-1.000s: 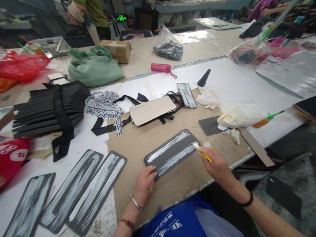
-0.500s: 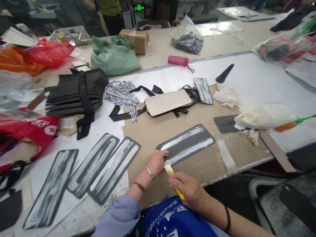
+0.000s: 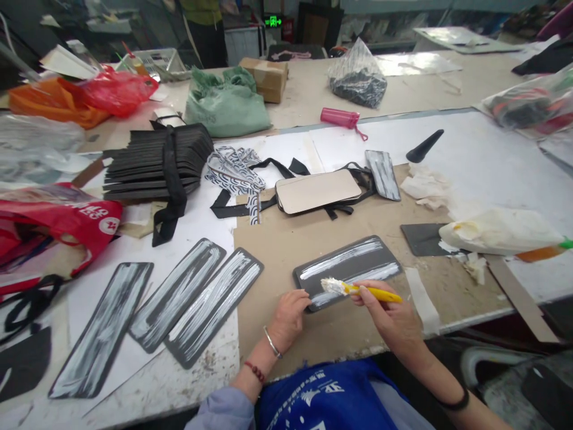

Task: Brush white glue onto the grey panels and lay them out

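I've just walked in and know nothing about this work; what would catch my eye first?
Probably the yellow-handled brush in the right hand, its white-caked bristles over a dark panel whose left end the left hand touches. Three more white-streaked panels slant to its left. Farther back, a pink bottle stands out on white sheeting.

Dark panel bears two long white streaks. Left hand at panel's near left corner, fingertips touching edge. Right hand grips yellow-handled brush, white-coated bristles above panel; contact unclear. Left of panel: three white-streaked pieces. Behind panel: cream card stack, pink bottle farther back. Behind and left of panel: strap-bound black stack, green bag. Right of panel: whitish pouch partly over dark grey piece. Behind and right: black cone.
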`<action>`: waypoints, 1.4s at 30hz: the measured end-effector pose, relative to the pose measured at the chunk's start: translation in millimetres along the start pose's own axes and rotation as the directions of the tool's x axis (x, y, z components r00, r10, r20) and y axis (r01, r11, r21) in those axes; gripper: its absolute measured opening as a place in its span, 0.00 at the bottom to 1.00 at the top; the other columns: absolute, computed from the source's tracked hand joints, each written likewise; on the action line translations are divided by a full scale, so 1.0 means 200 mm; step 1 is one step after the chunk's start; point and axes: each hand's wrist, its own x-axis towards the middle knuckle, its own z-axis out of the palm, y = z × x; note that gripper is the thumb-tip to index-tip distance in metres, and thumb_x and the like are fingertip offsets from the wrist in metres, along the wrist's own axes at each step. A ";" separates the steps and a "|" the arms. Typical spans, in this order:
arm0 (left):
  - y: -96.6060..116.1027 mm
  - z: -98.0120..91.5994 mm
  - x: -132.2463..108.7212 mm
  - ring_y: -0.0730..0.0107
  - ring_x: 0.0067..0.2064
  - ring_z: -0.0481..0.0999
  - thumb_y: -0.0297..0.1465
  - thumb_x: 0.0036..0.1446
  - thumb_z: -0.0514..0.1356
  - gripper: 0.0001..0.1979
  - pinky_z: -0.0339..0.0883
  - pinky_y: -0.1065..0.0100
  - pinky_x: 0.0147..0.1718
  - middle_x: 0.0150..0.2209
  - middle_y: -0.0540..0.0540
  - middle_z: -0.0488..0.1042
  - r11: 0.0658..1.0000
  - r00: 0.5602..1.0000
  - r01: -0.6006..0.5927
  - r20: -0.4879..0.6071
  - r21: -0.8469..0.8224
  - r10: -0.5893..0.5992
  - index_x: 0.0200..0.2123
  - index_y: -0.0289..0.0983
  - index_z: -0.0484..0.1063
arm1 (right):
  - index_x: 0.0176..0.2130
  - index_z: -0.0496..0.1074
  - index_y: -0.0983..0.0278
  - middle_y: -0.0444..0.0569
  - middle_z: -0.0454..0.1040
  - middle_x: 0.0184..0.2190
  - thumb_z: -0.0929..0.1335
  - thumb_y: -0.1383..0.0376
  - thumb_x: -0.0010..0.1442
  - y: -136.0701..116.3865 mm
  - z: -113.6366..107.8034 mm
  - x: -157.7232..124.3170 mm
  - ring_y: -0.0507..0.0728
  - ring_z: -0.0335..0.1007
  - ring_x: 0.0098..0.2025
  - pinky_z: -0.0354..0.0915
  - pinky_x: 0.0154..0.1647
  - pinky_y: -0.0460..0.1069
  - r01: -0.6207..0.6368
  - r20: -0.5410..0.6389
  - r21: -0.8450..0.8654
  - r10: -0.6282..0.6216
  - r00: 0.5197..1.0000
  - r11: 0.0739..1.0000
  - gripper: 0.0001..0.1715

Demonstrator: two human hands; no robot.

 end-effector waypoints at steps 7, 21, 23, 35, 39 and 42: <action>0.06 0.05 -0.05 0.60 0.47 0.71 0.22 0.54 0.52 0.13 0.69 0.52 0.47 0.43 0.39 0.73 0.974 0.998 -0.059 -0.016 0.220 0.064 0.43 0.34 0.68 | 0.34 0.70 0.63 0.50 0.75 0.32 0.64 0.53 0.60 0.11 0.19 0.07 0.56 0.75 0.29 0.74 0.31 0.51 -0.168 0.120 0.153 0.150 0.981 0.974 0.17; 0.10 0.15 -0.03 0.65 0.33 0.68 0.26 0.53 0.58 0.03 0.67 0.62 0.32 0.35 0.46 0.73 0.887 0.996 -0.002 -0.078 0.462 0.043 0.33 0.37 0.69 | 0.35 0.70 0.63 0.49 0.75 0.32 0.63 0.54 0.61 0.19 0.01 0.15 0.56 0.74 0.30 0.73 0.31 0.49 -0.084 0.041 -0.010 0.084 0.996 0.996 0.15; 0.10 0.16 -0.03 0.66 0.32 0.68 0.26 0.55 0.56 0.03 0.65 0.63 0.31 0.34 0.46 0.73 0.881 0.992 -0.015 -0.106 0.473 0.073 0.32 0.38 0.69 | 0.35 0.70 0.63 0.48 0.75 0.29 0.63 0.52 0.59 0.29 -0.14 0.23 0.57 0.75 0.28 0.72 0.29 0.50 -0.143 -0.117 -0.081 0.133 0.984 0.986 0.17; 0.05 0.20 -0.05 0.66 0.36 0.70 0.26 0.59 0.50 0.08 0.67 0.63 0.35 0.36 0.43 0.73 0.881 0.962 -0.058 -0.208 0.470 0.175 0.36 0.36 0.70 | 0.43 0.69 0.63 0.53 0.73 0.37 0.59 0.67 0.63 0.30 -0.25 0.12 0.57 0.71 0.41 0.70 0.42 0.53 0.370 0.109 -0.456 -0.362 0.926 0.809 0.12; 0.05 0.20 -0.06 0.66 0.36 0.71 0.27 0.59 0.51 0.08 0.68 0.64 0.35 0.36 0.44 0.73 0.883 0.961 -0.050 -0.219 0.466 0.170 0.37 0.38 0.70 | 0.45 0.69 0.61 0.51 0.73 0.38 0.60 0.67 0.63 0.28 -0.30 0.16 0.56 0.71 0.42 0.71 0.43 0.52 0.396 0.085 -0.382 -0.395 0.915 0.835 0.12; 0.04 0.21 -0.07 0.66 0.36 0.72 0.27 0.59 0.51 0.08 0.68 0.64 0.34 0.36 0.44 0.74 0.883 0.959 -0.045 -0.227 0.468 0.169 0.37 0.38 0.70 | 0.44 0.70 0.62 0.53 0.73 0.38 0.60 0.67 0.63 0.35 -0.37 0.28 0.57 0.71 0.42 0.70 0.44 0.54 0.384 0.062 -0.484 -0.407 0.911 0.786 0.12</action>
